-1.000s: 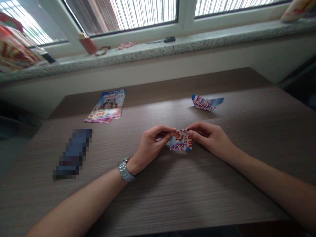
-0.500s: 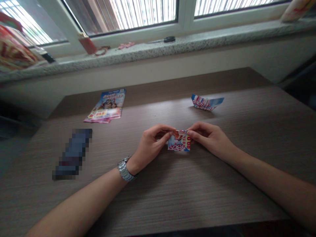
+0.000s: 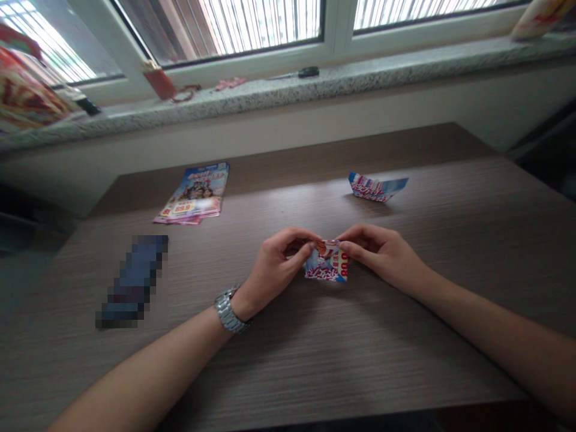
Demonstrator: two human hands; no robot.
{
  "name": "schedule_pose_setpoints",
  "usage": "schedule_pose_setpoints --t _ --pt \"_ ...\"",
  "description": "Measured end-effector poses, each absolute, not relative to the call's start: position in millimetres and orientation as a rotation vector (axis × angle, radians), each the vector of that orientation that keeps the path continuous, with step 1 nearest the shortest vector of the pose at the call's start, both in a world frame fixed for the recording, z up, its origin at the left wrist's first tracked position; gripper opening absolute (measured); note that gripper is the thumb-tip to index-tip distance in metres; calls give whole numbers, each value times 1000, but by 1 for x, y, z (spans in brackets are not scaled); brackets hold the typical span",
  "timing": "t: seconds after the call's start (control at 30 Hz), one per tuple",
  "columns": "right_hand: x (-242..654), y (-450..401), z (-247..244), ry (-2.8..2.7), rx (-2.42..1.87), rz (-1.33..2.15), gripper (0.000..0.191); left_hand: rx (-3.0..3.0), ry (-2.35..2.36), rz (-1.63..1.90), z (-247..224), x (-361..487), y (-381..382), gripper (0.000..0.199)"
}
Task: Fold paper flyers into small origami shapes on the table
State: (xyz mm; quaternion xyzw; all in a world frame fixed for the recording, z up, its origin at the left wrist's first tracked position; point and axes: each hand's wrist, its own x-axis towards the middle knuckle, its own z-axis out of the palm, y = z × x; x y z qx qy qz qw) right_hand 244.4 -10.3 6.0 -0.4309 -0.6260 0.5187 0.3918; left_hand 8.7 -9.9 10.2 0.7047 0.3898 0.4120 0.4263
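Observation:
A small folded piece of printed paper, blue, red and white, is held between both hands over the table's middle. My left hand, with a silver watch on its wrist, pinches the upper left corner between thumb and fingers. At the upper right corner, my right hand pinches the same paper. Beyond my right hand, a folded paper boat shape in matching colours stands on the table.
A stack of printed flyers lies at the back left of the wooden table. Nearer on the left is a dark, pixelated flat object. The stone windowsill holds a red item and a black-handled tool.
The lower edge of the folded paper has tilted slightly down toward me. My right hand's fingertips have shifted a little to the left along its top edge.

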Motion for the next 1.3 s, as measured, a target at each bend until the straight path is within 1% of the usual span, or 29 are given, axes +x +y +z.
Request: schedule_pose_setpoints --t 0.23,0.47,0.57,0.83,0.97,1.13,1.3 --pt "244 -13 7 -1600 -1137 1289 23 1766 922 1017 6 9 -11 12" --pt "244 -13 8 -1593 -1159 1308 24 1907 940 994 7 9 -11 20" --pt "243 -13 9 -1606 -1174 1297 25 1931 946 999 10 10 -12 17" --pt "243 -13 12 -1582 -1156 1350 26 1810 948 1001 7 10 -10 16" --pt "245 -12 11 -1566 -1150 1363 29 1754 975 1009 9 9 -11 17" --pt "246 -12 9 -1558 -1131 1363 21 1746 980 1018 11 10 -11 17" --pt "245 -13 6 -1583 -1134 1336 22 1746 980 1022 11 10 -11 16"
